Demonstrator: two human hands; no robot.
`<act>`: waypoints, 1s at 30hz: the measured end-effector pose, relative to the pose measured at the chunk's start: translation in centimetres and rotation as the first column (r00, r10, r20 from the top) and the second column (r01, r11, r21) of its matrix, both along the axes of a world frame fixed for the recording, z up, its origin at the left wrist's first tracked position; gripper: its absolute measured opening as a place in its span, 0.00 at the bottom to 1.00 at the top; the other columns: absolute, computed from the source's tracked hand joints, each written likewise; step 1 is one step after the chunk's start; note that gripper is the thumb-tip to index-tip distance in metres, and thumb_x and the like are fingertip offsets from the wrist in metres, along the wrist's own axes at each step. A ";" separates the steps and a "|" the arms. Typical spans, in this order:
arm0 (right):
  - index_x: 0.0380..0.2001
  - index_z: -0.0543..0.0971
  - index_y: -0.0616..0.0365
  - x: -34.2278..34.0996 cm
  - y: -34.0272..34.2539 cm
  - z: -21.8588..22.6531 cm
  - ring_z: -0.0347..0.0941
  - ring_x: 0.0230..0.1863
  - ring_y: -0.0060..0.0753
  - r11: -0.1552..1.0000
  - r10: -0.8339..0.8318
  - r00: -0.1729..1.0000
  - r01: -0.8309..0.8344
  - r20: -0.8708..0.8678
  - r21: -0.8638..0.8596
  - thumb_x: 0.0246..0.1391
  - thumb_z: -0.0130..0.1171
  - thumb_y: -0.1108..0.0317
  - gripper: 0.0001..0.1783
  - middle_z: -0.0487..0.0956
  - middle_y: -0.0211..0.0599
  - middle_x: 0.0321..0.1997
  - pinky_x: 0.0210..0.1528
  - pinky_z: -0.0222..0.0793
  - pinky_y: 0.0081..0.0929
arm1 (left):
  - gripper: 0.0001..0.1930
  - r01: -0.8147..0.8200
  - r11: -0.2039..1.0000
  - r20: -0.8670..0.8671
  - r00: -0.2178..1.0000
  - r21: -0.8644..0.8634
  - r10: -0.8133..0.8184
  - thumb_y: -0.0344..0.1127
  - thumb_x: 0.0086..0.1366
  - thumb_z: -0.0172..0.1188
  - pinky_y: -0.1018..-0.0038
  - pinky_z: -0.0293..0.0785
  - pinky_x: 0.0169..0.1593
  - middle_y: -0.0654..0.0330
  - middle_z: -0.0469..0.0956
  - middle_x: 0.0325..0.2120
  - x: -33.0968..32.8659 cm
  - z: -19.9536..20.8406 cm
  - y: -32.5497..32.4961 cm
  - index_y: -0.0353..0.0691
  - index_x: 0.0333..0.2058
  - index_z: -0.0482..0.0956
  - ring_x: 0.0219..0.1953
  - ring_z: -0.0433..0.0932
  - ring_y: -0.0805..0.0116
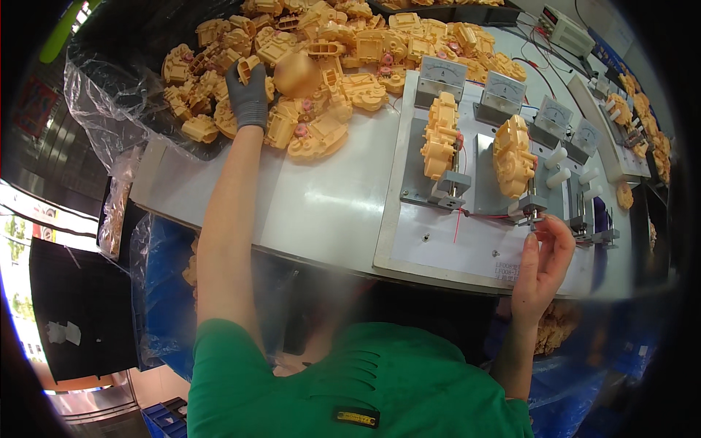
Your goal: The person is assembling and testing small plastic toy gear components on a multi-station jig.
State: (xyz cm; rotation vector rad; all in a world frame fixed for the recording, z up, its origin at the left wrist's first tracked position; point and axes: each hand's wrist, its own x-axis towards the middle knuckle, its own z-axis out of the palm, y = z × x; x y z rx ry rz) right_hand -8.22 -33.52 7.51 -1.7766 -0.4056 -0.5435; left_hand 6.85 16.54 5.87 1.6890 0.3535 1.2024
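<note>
My left hand [249,101], in a dark grey glove, reaches into a heap of pale yellow plastic housings [321,87]. Its fingers are closed round one small yellow plastic housing [247,69] at the heap's left side. On the right, my bare right hand [546,255] pinches the small metal clamp handle [531,220] at the front of a test fixture. In that fixture stands a rounded yellow gear housing [513,157]. To its left, a second yellow gear housing [440,136] is upright in a neighbouring fixture.
Behind the fixtures stand several analog meters [442,71]. White plastic posts [557,168] rise at the right. A power supply [567,31] with wires sits at the back right. Clear plastic sheeting [109,102] hangs at the left, and the white table's front edge [321,266] is near me.
</note>
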 end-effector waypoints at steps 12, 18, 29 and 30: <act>0.53 0.67 0.63 0.4 -0.2 0.0 0.65 0.54 0.30 1.000 0.013 0.999 -0.014 0.051 0.017 0.56 0.52 0.81 0.20 0.68 0.41 0.55 0.57 0.60 0.28 | 0.26 0.542 0.527 0.470 0.838 -0.654 -0.278 0.43 0.61 0.63 0.66 0.78 0.49 0.57 0.75 0.46 -4.5 6.8 -5.8 0.44 0.56 0.68 0.48 0.76 0.61; 0.51 0.67 0.64 0.3 0.0 0.5 0.66 0.53 0.31 0.996 0.048 0.989 -0.059 0.143 0.074 0.56 0.52 0.81 0.19 0.69 0.42 0.54 0.56 0.61 0.27 | 0.30 0.726 0.228 0.556 0.656 -0.648 -0.510 0.43 0.62 0.60 0.50 0.71 0.60 0.48 0.70 0.54 -7.2 6.0 -9.4 0.37 0.59 0.63 0.55 0.72 0.49; 0.52 0.72 0.62 -0.3 -8.0 2.4 0.68 0.47 0.24 0.957 -0.290 0.955 0.289 -0.055 -0.029 0.59 0.57 0.73 0.18 0.73 0.35 0.48 0.50 0.64 0.22 | 0.23 0.711 0.649 -0.334 0.702 0.271 -0.629 0.27 0.56 0.67 0.77 0.73 0.51 0.61 0.76 0.45 -9.2 11.4 -23.7 0.39 0.51 0.72 0.47 0.76 0.73; 0.51 0.72 0.61 -0.2 -7.6 2.2 0.68 0.45 0.24 0.973 -0.230 0.972 0.228 -0.042 -0.042 0.58 0.58 0.72 0.17 0.73 0.34 0.46 0.48 0.65 0.22 | 0.22 0.715 0.608 -0.344 0.699 0.345 -0.627 0.26 0.55 0.67 0.76 0.73 0.52 0.61 0.77 0.43 -8.4 11.3 -24.4 0.39 0.49 0.73 0.46 0.76 0.72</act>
